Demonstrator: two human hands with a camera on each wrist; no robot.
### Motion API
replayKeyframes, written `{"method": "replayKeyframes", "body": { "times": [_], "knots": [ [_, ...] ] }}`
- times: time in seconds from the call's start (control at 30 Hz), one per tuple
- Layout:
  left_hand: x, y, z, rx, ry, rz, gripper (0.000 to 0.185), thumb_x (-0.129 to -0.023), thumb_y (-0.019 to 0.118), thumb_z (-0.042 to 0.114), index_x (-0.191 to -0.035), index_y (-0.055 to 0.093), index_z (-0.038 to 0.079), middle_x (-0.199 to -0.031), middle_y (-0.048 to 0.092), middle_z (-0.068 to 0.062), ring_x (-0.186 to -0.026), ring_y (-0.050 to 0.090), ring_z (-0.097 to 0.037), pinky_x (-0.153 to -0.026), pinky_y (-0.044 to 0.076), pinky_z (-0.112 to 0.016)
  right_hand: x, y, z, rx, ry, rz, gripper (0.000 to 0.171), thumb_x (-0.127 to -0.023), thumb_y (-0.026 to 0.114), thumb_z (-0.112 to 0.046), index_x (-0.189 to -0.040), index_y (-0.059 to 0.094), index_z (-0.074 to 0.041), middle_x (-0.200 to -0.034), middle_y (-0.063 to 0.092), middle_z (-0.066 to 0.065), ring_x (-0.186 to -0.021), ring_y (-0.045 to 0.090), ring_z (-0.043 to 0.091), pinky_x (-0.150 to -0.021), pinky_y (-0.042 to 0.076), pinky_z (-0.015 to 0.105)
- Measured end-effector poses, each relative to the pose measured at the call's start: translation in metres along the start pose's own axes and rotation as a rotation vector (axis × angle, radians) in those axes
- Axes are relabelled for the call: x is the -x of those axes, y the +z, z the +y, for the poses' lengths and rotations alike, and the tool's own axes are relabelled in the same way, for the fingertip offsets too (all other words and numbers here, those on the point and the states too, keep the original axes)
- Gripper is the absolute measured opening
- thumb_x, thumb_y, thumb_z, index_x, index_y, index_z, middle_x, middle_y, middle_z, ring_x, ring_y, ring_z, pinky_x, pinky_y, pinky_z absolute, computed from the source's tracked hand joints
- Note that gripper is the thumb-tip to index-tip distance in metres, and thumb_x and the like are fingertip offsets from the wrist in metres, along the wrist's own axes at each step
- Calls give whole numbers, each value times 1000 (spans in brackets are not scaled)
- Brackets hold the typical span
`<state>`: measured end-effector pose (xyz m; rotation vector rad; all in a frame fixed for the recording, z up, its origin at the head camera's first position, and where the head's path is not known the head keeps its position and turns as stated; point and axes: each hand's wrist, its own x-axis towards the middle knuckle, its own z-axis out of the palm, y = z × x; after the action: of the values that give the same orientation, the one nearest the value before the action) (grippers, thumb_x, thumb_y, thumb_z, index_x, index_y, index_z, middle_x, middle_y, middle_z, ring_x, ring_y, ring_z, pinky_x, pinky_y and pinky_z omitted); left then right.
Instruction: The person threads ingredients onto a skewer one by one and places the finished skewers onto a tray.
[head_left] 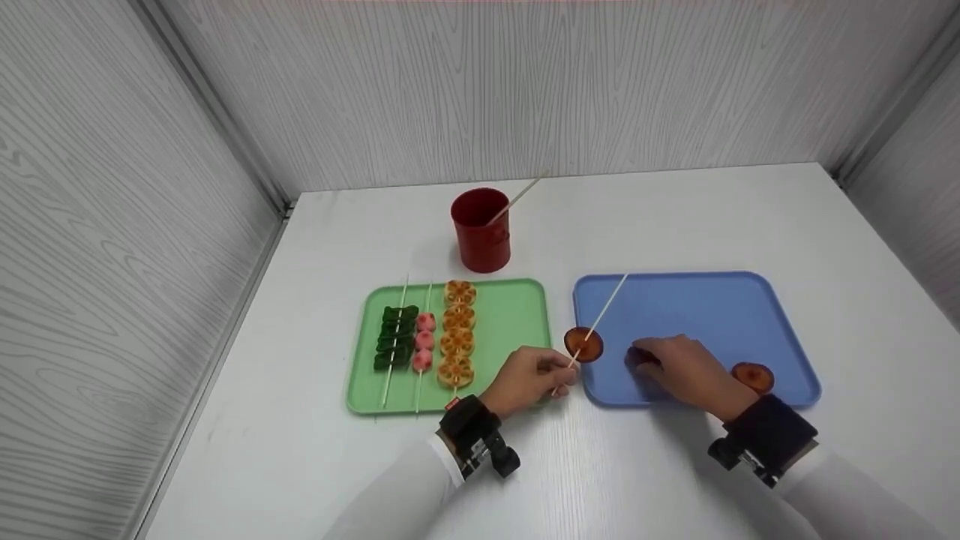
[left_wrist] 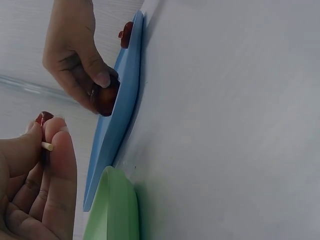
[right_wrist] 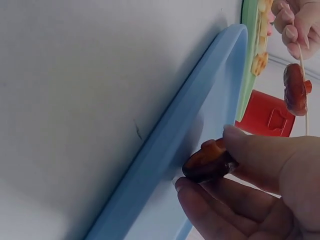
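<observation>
the blue tray (head_left: pixel 780 315) is the landmark here. at its near left corner the left hand (head_left: pixel 529 379) pinches the lower end of a thin wooden skewer (head_left: pixel 600 319) between thumb and fingers, and the stick leans up and away over the tray. one brown round slice (head_left: pixel 583 344) is already pierced on it and sits low on the stick, right above the tray's left edge. inside the tray, near its front edge, the right hand (head_left: pixel 686 367) has its thumb and fingertips curled around a second brown slice (right_wrist: pixel 207 162), gripping it by the rim just above the tray floor. in my judgement, to do this well the right hand should keep holding the piece by its edges, so that the flat face stays free, and bring its middle to the tip of the stick. the left hand should keep the stick steady and not let it turn. the push should go straight along the stick, with the fingers kept away from the point. the piece looks glossy, dark reddish brown and thick like a disc, perhaps a little slippery. a third slice (head_left: pixel 752 376) lies in the tray toward its near right corner. left of the tray is a green tray (head_left: pixel 517 315) with finished skewers (head_left: pixel 424 341), and behind it a red cup (head_left: pixel 481 229).
</observation>
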<state>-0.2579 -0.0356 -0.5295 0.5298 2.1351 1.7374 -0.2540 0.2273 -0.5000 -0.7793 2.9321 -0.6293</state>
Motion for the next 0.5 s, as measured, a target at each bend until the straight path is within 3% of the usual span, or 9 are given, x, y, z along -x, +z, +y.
{"method": "replayKeyframes", "body": {
  "times": [0.1,0.2,0.33,0.5],
  "knots": [
    [1,0,0,-7,4,-4,16,-92,67,6,-99,71,-7,-83,70,-21,-62,58,-7,-55,45,-17,0,-1,2,-15,-16,37,27,-90,60,7,-116,67,3,-104,71,15,-96,66,33,-81,54,49],
    [2,0,0,-7,3,-4,17,-92,66,5,-101,71,-8,-86,70,-24,-62,58,-8,-55,44,-17,1,0,5,-30,-16,71,30,-88,56,12,-112,71,1,-106,71,16,-98,66,35,-81,54,49],
    [5,0,3,-10,0,1,16,-92,64,2,-102,70,-10,-86,69,-26,-62,57,-8,-54,43,-16,1,0,10,-71,31,100,24,-88,58,10,-104,73,1,-100,72,15,-95,67,34,-79,55,48],
    [13,-1,20,-3,-7,11,15,-91,64,-2,-100,68,-13,-85,69,-24,-63,57,-10,-56,44,-16,-2,-8,13,-161,112,159,20,-90,60,5,-106,73,1,-102,72,16,-97,66,32,-77,53,43]
  ]
}}
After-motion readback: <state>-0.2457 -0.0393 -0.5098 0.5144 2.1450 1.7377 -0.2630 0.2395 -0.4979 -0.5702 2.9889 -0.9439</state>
